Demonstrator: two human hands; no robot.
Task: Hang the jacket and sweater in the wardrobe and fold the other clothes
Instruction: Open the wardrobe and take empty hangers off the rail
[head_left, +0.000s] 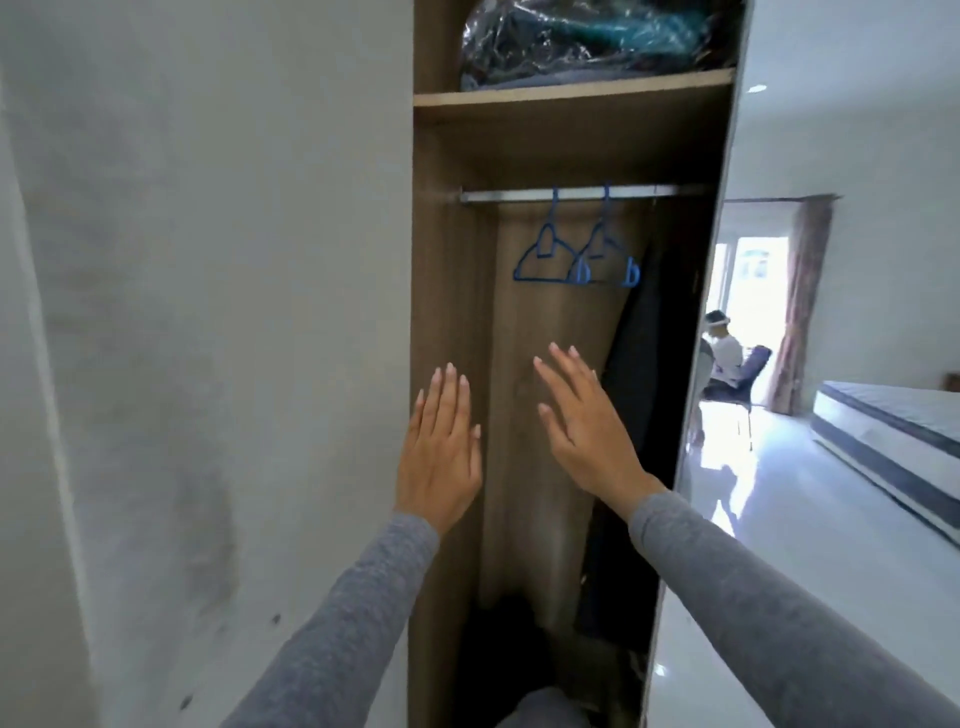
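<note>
Wall (208, 312): bounds the wardrobe (447, 312) on its left.
Left hand (439, 457): flat, empty, before the left side panel.
Hangers (576, 254): two, blue, bare on the rail (519, 196).
Right hand (587, 426): spread, empty, inside the free hanging space.
Dark garment (639, 374): half hidden at right, kind unclear.
Jacket, sweater: not identifiable.

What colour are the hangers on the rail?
Blue: both hangers on the wardrobe rail, clearest in the head view.

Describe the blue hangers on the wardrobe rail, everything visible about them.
Two blue hangers, thin and plastic-looking, hang by their hooks from the metal rail under the wooden shelf. Both are bare and hang side by side, overlapping slightly in this view, each with a small loop at one lower corner. The left hand and right hand are below, touching neither.
</note>
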